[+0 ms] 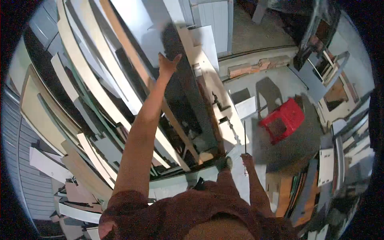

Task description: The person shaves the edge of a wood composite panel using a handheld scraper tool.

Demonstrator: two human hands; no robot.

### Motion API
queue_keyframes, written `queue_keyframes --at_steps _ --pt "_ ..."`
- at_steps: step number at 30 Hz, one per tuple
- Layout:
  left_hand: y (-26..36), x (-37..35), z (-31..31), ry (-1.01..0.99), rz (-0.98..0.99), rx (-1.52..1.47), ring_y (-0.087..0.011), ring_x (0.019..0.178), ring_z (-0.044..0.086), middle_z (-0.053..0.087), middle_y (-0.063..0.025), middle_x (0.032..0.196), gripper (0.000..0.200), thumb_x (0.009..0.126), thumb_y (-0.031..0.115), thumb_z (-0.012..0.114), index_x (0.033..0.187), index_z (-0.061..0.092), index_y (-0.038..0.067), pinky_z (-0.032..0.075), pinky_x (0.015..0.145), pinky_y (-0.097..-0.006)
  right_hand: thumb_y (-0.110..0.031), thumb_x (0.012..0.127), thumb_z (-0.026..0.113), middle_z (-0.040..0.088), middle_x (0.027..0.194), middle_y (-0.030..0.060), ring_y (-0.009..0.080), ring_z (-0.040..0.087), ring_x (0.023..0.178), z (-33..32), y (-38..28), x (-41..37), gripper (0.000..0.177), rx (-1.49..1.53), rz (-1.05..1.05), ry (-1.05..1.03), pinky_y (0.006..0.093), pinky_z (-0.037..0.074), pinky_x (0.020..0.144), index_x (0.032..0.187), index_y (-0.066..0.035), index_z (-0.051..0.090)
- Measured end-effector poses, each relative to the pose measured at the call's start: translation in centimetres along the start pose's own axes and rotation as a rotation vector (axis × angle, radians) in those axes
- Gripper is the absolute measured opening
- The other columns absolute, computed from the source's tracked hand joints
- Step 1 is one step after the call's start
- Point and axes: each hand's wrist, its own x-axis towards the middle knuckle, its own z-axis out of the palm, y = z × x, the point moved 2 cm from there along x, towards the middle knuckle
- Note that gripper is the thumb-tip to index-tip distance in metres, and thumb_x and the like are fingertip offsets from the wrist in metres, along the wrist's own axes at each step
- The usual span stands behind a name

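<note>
My left arm is stretched out over a row of boards standing on edge. At its end, my left hand [169, 67] is open, thumb and a finger spread apart, overlapping a dark grey panel [180, 86] in this view. A shadow falls on the pale board surface just beyond the fingers. Low at my right side, my right hand [247, 160] is closed around a long screwdriver [245, 138]. Its thin shaft points away from me, and part of the reddish handle shows below the fist. A pale board with dark cut-outs [214, 86] leans beside the grey panel.
A red plastic stool [283, 120] lies on the floor to the right. Bricks [252, 71] line a low ledge at the back. More boards [298, 192] are stacked at lower right, and offcuts [82, 196] lie at lower left. Wooden strips [130, 48] stand among the left boards.
</note>
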Motion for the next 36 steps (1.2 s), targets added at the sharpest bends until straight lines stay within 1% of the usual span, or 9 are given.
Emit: queue_keyframes --at_steps 5,7,8,11,16,24,27,29,36 --pt "1.7 3.8 5.7 0.473 0.004 0.112 -0.0459 0.109 0.038 0.032 -0.0351 0.119 0.107 0.061 0.047 0.073 0.125 0.013 -0.015 0.035 0.092 -0.0451 -0.035 0.080 0.056 0.051 0.054 0.0001 0.0114 0.045 0.045 -1.5 0.0 18.9 0.030 -0.095 0.171 -0.033 0.0294 0.035 0.040 0.075 -0.006 0.060" --pt "2.7 3.5 7.2 0.684 -0.012 0.338 -0.0432 0.105 0.043 0.040 -0.0304 0.112 0.104 0.060 0.042 0.075 0.126 0.017 -0.013 0.040 0.086 -0.0450 -0.041 0.078 0.059 0.047 0.048 0.0084 0.0185 0.047 0.046 -0.7 0.7 25.9 0.038 0.300 0.596 -0.159 0.0308 0.035 0.043 0.070 -0.005 0.057" --pt "2.6 4.1 8.0 0.670 -0.029 0.356 -0.0432 0.105 0.043 0.040 -0.0304 0.112 0.104 0.060 0.042 0.075 0.126 0.017 -0.013 0.040 0.086 -0.0450 -0.039 0.079 0.059 0.040 0.047 0.0022 0.0110 0.037 0.043 -1.4 -2.4 28.9 0.035 0.747 0.371 -0.165 0.0295 0.029 0.041 0.069 -0.007 0.057" --pt "-0.1 5.5 9.0 0.679 -0.176 0.464 -0.0375 0.104 0.045 0.041 -0.0250 0.108 0.103 0.058 0.037 0.076 0.127 0.016 -0.010 0.043 0.082 -0.0459 -0.038 0.086 0.047 0.057 0.067 0.0091 0.0184 0.055 0.065 -0.3 -7.7 40.4 0.039 0.172 0.328 -0.356 0.0325 0.042 0.056 0.081 -0.002 0.061" --pt "0.0 6.0 9.1 0.611 -0.280 0.421 -0.0415 0.102 0.044 0.038 -0.0271 0.111 0.101 0.060 0.033 0.074 0.128 0.012 -0.007 0.041 0.085 -0.0460 -0.041 0.084 0.050 0.060 0.087 0.0136 0.0229 0.055 0.079 6.7 -12.8 54.1 0.046 -0.054 -0.215 -0.128 0.0339 0.043 0.071 0.093 0.003 0.060" --pt "-1.0 6.0 9.1 0.601 -0.102 0.352 -0.0447 0.103 0.042 0.036 -0.0300 0.112 0.096 0.061 0.026 0.074 0.127 0.012 -0.005 0.039 0.088 -0.0451 -0.039 0.084 0.051 0.057 0.103 0.0196 0.0312 0.053 0.095 12.0 -18.9 61.6 0.046 0.100 -0.392 -0.405 0.0363 0.042 0.080 0.105 0.002 0.054" --pt "-0.5 6.0 9.2 0.624 -0.150 0.364 -0.0435 0.105 0.041 0.035 -0.0295 0.114 0.095 0.062 0.026 0.073 0.128 0.011 -0.003 0.038 0.089 -0.0441 -0.042 0.084 0.050 0.056 0.103 0.0214 0.0354 0.051 0.098 14.6 -17.7 63.4 0.049 -0.356 -0.799 -0.326 0.0391 0.041 0.083 0.108 0.001 0.052" --pt "-0.6 6.2 9.3 0.623 -0.173 0.375 -0.0423 0.108 0.040 0.034 -0.0287 0.117 0.094 0.063 0.026 0.073 0.129 0.012 -0.003 0.037 0.090 -0.0437 -0.045 0.083 0.049 0.056 0.103 0.0199 0.0352 0.051 0.100 10.5 -22.3 61.0 0.053 -0.053 -0.188 -0.406 0.0397 0.041 0.085 0.111 -0.001 0.051" --pt "-0.5 6.2 9.2 0.617 -0.161 0.322 -0.0419 0.108 0.039 0.033 -0.0282 0.118 0.094 0.063 0.025 0.074 0.129 0.012 -0.002 0.035 0.092 -0.0432 -0.046 0.082 0.049 0.055 0.105 0.0212 0.0352 0.051 0.101 11.5 -16.9 62.6 0.053 -0.067 -0.425 -0.207 0.0393 0.040 0.085 0.110 -0.001 0.052"
